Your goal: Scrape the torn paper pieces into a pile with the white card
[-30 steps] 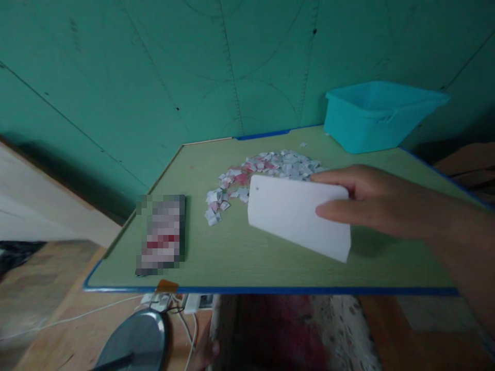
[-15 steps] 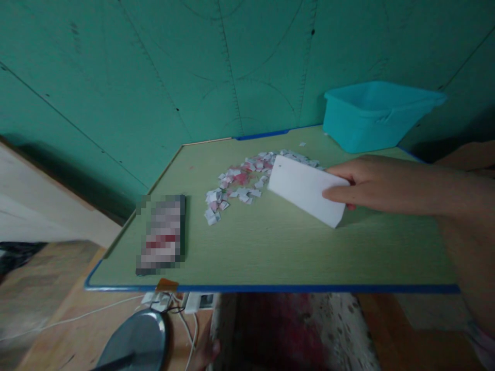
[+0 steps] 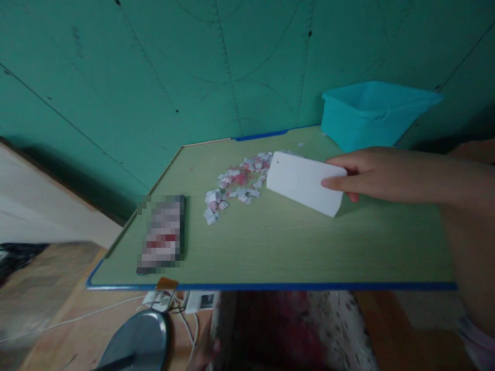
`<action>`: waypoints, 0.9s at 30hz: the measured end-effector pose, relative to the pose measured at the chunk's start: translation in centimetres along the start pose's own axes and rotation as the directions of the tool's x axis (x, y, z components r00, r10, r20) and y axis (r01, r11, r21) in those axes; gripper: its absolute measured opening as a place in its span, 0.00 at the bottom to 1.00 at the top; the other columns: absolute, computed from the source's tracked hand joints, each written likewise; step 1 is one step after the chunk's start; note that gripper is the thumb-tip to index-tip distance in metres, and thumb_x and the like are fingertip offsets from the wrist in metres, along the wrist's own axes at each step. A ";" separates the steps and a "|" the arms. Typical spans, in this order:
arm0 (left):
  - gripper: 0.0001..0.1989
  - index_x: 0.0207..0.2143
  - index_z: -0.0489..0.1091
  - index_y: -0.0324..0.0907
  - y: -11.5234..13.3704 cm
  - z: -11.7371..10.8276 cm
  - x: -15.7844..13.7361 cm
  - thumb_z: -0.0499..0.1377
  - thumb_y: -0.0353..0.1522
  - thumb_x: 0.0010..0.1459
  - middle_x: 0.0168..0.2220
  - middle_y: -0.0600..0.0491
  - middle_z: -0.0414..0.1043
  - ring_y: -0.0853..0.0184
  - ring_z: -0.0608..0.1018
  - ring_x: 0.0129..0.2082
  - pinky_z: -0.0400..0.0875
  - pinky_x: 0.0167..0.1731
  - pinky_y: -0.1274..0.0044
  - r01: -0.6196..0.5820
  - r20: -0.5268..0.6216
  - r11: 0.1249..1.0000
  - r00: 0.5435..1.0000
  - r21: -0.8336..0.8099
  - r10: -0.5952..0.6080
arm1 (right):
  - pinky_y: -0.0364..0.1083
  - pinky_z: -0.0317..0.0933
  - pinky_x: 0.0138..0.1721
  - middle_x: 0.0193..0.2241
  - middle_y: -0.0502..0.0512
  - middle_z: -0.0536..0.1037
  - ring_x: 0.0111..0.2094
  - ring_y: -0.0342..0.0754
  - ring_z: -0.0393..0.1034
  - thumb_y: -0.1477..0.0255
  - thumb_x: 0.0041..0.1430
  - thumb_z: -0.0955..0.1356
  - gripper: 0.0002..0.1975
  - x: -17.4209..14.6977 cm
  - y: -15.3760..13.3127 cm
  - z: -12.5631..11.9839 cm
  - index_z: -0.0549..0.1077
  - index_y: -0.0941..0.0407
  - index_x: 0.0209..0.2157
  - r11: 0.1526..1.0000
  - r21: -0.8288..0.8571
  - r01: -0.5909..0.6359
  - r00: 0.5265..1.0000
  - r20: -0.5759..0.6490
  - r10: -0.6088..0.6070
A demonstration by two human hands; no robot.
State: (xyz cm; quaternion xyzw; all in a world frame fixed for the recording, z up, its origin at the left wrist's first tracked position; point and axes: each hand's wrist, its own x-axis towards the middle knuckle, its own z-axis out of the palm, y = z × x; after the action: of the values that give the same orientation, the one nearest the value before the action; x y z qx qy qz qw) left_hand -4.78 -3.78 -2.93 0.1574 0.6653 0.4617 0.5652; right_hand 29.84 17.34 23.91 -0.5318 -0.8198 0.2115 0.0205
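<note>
My right hand [image 3: 353,175] is closed on the near end of a white plastic scraper [image 3: 305,180], a flat slab with a small hole in one corner. The thumb lies on top and the fingers curl beneath. Its far left corner reaches over the right part of a heap of small white and pinkish paper scraps [image 3: 242,178] on the green tabletop [image 3: 251,252], hiding some of them. Low in the frame, below the table edge, my left hand [image 3: 204,353] shows dimly in shadow. Its fingers cannot be made out clearly.
A turquoise plastic bin [image 3: 359,121] stands at the back right against the green wall [image 3: 147,67]. A blurred-out flat object [image 3: 162,237] lies at the table's left. Below the front edge are a round dark base [image 3: 135,342], a power strip [image 3: 199,301] and cables.
My right hand and the scraper have shifted slightly up, with the scraper's near corner raised a little. The scraps on the left lie as before.
</note>
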 end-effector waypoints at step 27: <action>0.23 0.26 0.78 0.54 -2.8 -1.4 1.7 0.69 0.46 0.18 0.34 0.56 0.80 0.50 0.74 0.44 0.70 0.42 0.67 -0.092 -0.033 0.996 0.995 0.006 0.092 | 0.42 0.47 0.24 0.24 0.51 0.73 0.23 0.43 0.63 0.64 0.55 0.60 0.13 1.5 -1.6 2.4 0.71 0.56 0.32 0.980 -0.151 0.131 0.878 -0.442 -0.186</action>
State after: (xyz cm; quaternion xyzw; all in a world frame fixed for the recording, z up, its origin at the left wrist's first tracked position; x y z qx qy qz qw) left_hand -5.67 -4.58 -6.29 0.1816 0.6676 0.4883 0.5319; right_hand 27.20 17.36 22.03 -0.4976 -0.8441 0.0309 0.1973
